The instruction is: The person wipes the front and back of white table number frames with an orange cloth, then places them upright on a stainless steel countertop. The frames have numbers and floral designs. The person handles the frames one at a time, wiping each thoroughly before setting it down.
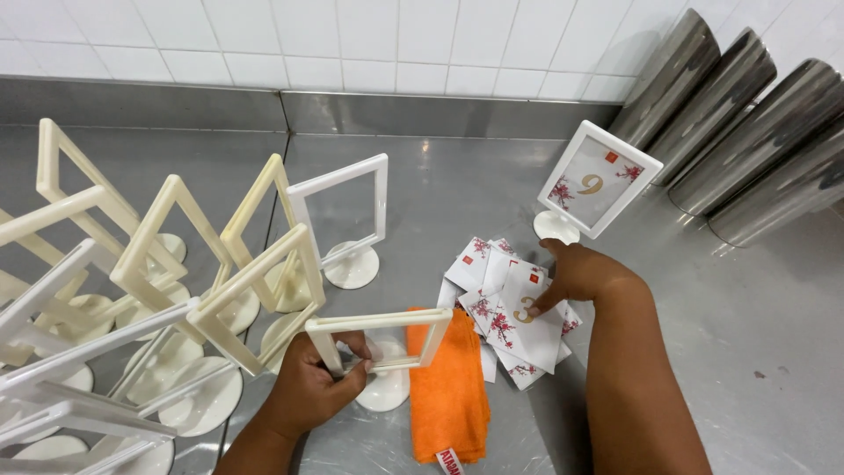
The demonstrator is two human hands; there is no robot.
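White frame [380, 339], card pile [514, 312], two hands

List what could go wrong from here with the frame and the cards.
1. The left hand holds the empty frame tilted, close to the crowded stands; a swing could knock some over.
2. The right hand presses on a loose pile of cards; pulling one could scatter the others across the steel counter.
3. The finished stand sits just behind that hand and might get bumped.
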